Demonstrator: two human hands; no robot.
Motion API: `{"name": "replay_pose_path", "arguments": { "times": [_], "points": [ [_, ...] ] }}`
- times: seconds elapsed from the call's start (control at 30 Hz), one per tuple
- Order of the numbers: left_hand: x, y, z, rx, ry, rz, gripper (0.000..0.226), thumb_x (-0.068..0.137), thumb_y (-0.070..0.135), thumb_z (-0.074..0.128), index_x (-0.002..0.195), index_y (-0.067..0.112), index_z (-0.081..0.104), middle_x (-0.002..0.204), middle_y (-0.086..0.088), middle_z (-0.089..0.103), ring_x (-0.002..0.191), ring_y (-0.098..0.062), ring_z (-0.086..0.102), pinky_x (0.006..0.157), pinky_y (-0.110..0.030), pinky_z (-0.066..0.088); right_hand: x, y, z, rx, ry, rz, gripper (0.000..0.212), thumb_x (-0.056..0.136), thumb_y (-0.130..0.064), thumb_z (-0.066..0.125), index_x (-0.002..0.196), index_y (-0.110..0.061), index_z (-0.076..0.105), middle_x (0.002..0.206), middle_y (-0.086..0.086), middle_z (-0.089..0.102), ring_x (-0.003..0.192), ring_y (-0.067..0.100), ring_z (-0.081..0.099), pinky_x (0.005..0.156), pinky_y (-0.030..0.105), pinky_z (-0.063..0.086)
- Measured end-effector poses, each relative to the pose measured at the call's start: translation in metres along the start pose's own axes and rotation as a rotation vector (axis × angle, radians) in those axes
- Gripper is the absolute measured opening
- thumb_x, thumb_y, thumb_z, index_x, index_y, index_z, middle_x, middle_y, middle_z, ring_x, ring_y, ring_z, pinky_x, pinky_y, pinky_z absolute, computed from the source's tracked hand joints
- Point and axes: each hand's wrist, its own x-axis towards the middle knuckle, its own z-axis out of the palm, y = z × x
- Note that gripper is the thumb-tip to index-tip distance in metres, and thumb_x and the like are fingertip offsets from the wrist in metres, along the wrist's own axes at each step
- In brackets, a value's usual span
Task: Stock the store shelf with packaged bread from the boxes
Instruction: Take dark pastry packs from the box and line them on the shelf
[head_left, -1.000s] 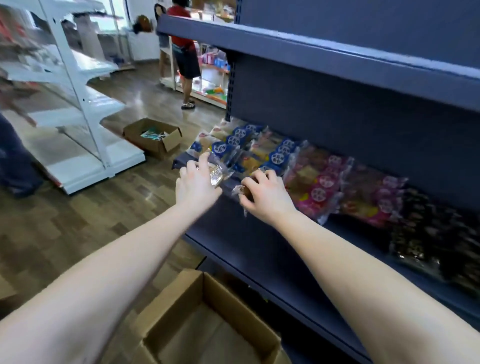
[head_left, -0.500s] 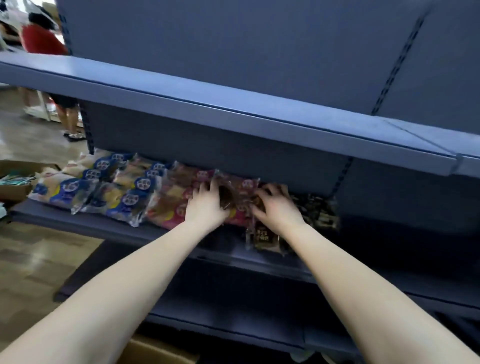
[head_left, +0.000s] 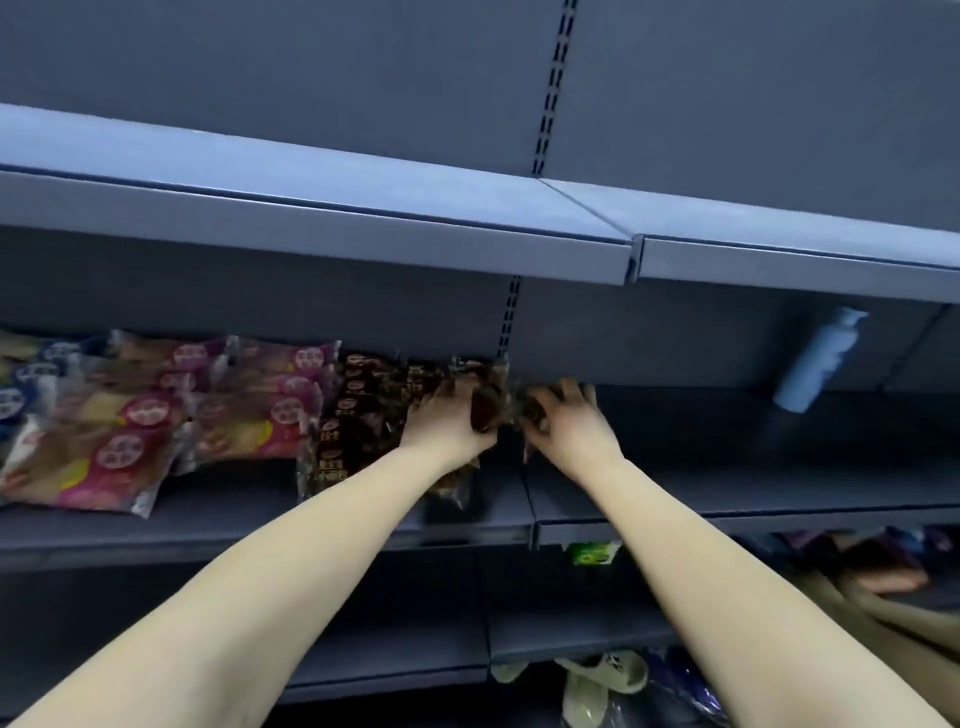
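Bread in brown packets (head_left: 363, 415) lies on the middle shelf (head_left: 260, 525), at the right end of a row that runs along the back panel. The left grip (head_left: 447, 421) is clenched round a brown packet (head_left: 485, 410) over that pile. The right grip (head_left: 566, 421) is just beside it, fingers curled on a second brown packet (head_left: 531, 410) where the next shelf section begins. The picture is blurred here, so the exact hold of each finger cannot be told. Both bare forearms reach up from below.

Left of the brown pile lie pink packets (head_left: 249, 410), overlapping and tilted, and at the far left edge blue packets (head_left: 21, 384) show in part. To the right on the same shelf, well apart from the hands, a white bottle (head_left: 815, 358) leans against the back panel.

The shelving is dark blue metal. An upper shelf (head_left: 311, 218) overhangs the bread, with a slotted upright (head_left: 550, 88) rising behind it. A green tag (head_left: 592, 552) hangs under the middle shelf's front edge. Lower right, blurred packets (head_left: 857, 561) sit on a lower shelf, and a pale sandal (head_left: 602, 675) lies at the bottom.
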Motion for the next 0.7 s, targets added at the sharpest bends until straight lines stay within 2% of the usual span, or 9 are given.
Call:
{"name": "replay_pose_path", "arguments": {
  "times": [0.07,0.17,0.2,0.27,0.37,0.47,0.53,0.7],
  "points": [
    [0.008,0.018,0.019,0.016,-0.065,0.014,0.053,0.081,0.043,0.059,0.129,0.025,0.045,0.124,-0.006,0.058,0.113,-0.031,0.055,0.085,-0.033,0.044,0.001,0.02,0.008,-0.019,-0.062,0.028,0.048,0.093,-0.038,0.052,0.137,-0.023,0.044,0.136,0.01,0.037,0.122,0.037,0.033,0.088,0.04,0.046],
    [0.016,0.033,0.051,-0.01,-0.188,-0.007,0.04,0.078,0.046,0.056,0.113,0.027,0.054,0.114,-0.003,0.063,0.104,-0.028,0.058,0.084,-0.035,0.048,0.002,0.048,0.025,-0.047,-0.17,0.054,0.049,0.095,-0.041,0.046,0.14,-0.027,0.038,0.137,0.009,0.037,0.121,0.036,0.036,0.089,0.04,0.045],
    [0.016,0.035,0.062,-0.005,-0.211,-0.011,0.04,0.077,0.047,0.055,0.112,0.027,0.055,0.115,-0.003,0.062,0.104,-0.028,0.058,0.084,-0.035,0.048,0.002,0.055,0.03,-0.042,-0.199,0.067,0.048,0.095,-0.042,0.044,0.14,-0.027,0.037,0.138,0.009,0.037,0.121,0.037,0.038,0.089,0.041,0.044],
    [0.014,0.037,0.081,0.064,-0.215,-0.003,0.048,0.079,0.05,0.052,0.121,0.026,0.054,0.126,-0.006,0.056,0.114,-0.031,0.052,0.094,-0.038,0.043,0.001,0.065,0.041,-0.025,-0.243,0.095,0.046,0.097,-0.043,0.04,0.14,-0.028,0.038,0.139,0.009,0.037,0.121,0.037,0.039,0.092,0.041,0.042],
    [0.01,0.035,0.1,0.209,-0.184,0.054,0.063,0.087,0.052,0.044,0.143,0.022,0.038,0.15,-0.008,0.033,0.135,-0.032,0.032,0.114,-0.041,0.019,-0.003,0.071,0.057,0.002,-0.277,0.127,0.048,0.1,-0.047,0.03,0.146,-0.033,0.028,0.151,0.006,0.027,0.132,0.039,0.029,0.102,0.046,0.033],
    [0.01,0.03,0.106,0.321,-0.193,0.079,0.073,0.093,0.056,0.033,0.151,0.015,0.019,0.158,-0.007,0.018,0.146,-0.026,0.012,0.119,-0.041,-0.002,-0.004,0.07,0.07,0.08,-0.339,0.147,0.054,0.1,-0.051,0.022,0.151,-0.04,0.008,0.161,-0.005,-0.001,0.146,0.033,-0.004,0.113,0.058,0.011],
    [0.008,0.027,0.106,0.376,-0.211,0.092,0.077,0.093,0.058,0.03,0.152,0.012,0.012,0.159,-0.007,0.014,0.147,-0.024,0.007,0.119,-0.041,-0.007,-0.005,0.07,0.078,0.1,-0.357,0.164,0.056,0.1,-0.053,0.019,0.151,-0.04,0.001,0.16,-0.006,-0.008,0.146,0.03,-0.014,0.113,0.061,0.003],
    [0.009,0.028,0.106,0.433,-0.242,0.124,0.082,0.094,0.061,0.027,0.152,0.007,0.004,0.159,-0.012,0.009,0.147,-0.025,0.005,0.119,-0.042,-0.008,-0.004,0.072,0.085,0.111,-0.352,0.198,0.058,0.099,-0.056,0.017,0.151,-0.038,0.001,0.161,-0.004,-0.007,0.145,0.029,-0.016,0.112,0.063,-0.001]
  ]
}}
